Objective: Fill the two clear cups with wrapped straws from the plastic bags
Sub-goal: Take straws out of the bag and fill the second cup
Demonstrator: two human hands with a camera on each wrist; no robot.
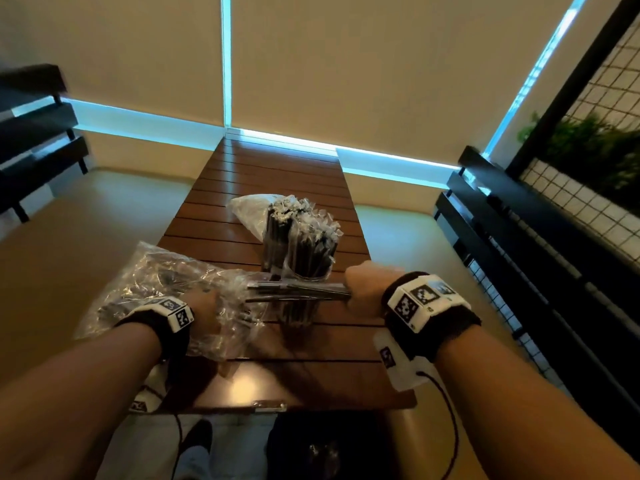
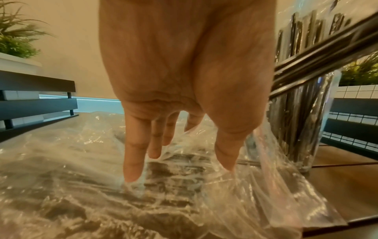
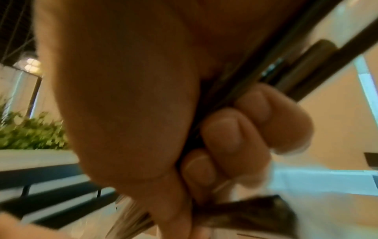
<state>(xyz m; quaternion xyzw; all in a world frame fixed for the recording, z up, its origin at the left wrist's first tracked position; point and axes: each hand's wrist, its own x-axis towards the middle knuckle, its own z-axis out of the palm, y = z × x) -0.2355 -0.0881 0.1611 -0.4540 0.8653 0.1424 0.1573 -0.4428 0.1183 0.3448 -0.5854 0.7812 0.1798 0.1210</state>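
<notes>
The right hand was closed round a bundle of straws, held level across the near cup. The left hand lay open, fingers straight, pressing the bag at the table's left edge. Only the right wrist view showed fingertips curled over the straws. Beyond stood a second, full cup.

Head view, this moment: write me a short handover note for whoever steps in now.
Right hand grips a bundle of wrapped straws, held level over the near cup.
Left hand, fingers straight, presses the near plastic bag, which holds more straws.
Far cup is packed full; a second bag lies behind it.
Left: drop the bundle into the near cup, then top up.
</notes>
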